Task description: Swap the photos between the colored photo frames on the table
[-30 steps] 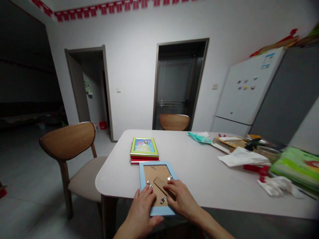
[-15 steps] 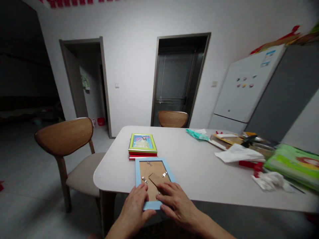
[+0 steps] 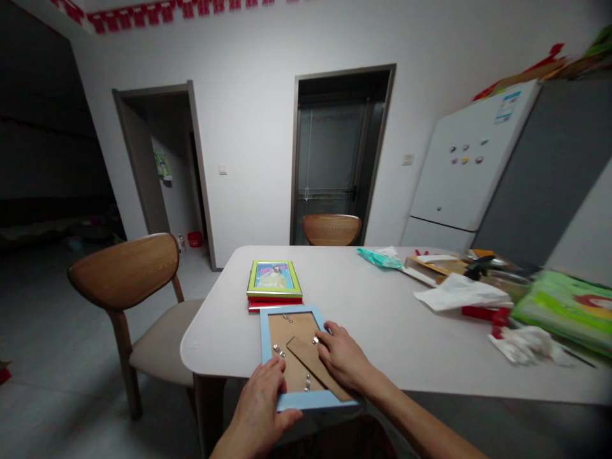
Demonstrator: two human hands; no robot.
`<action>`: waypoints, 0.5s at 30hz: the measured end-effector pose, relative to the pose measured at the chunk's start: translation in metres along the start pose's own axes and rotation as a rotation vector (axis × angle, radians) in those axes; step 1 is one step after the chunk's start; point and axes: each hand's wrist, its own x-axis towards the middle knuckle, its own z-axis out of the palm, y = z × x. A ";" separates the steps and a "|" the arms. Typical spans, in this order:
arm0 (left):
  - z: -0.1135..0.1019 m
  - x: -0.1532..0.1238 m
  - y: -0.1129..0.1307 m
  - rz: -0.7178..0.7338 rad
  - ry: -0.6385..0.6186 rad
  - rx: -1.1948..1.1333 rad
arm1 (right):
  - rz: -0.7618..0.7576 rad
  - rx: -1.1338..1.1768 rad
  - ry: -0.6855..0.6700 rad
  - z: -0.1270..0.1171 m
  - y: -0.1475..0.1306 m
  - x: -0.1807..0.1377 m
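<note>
A light blue picture frame (image 3: 264, 338) lies face down at the near edge of the white table (image 3: 382, 331), its brown backing board and metal clips showing. The board's brown stand flap (image 3: 313, 363) runs diagonally across it. My left hand (image 3: 261, 405) grips the frame's lower left corner, thumb under the near edge. My right hand (image 3: 342, 357) rests on the frame's right side, fingertips at a metal clip on the backing. Just beyond lies a green-framed picture (image 3: 274, 279), face up on a red frame (image 3: 268, 305).
A wooden chair (image 3: 129, 274) stands at the table's left, another chair (image 3: 332, 229) at the far end. Papers, a teal bag (image 3: 380, 260), white cloth (image 3: 523, 343) and a green package (image 3: 568, 309) crowd the table's right. A white fridge (image 3: 471, 166) stands behind.
My right hand moved up from the frame's lower right to a clip on its right side, uncovering the stand flap. My left hand stayed at the lower left corner. The view shifted slightly.
</note>
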 end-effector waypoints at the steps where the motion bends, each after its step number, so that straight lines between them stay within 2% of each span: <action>1: 0.000 0.000 0.001 0.000 0.001 0.003 | -0.005 0.013 -0.004 0.001 0.000 0.001; 10: 0.002 0.000 0.000 -0.021 0.017 -0.030 | -0.047 0.025 -0.019 -0.004 -0.003 -0.003; 15: 0.003 -0.001 -0.001 -0.006 0.013 -0.033 | -0.124 0.036 0.010 -0.002 -0.028 0.000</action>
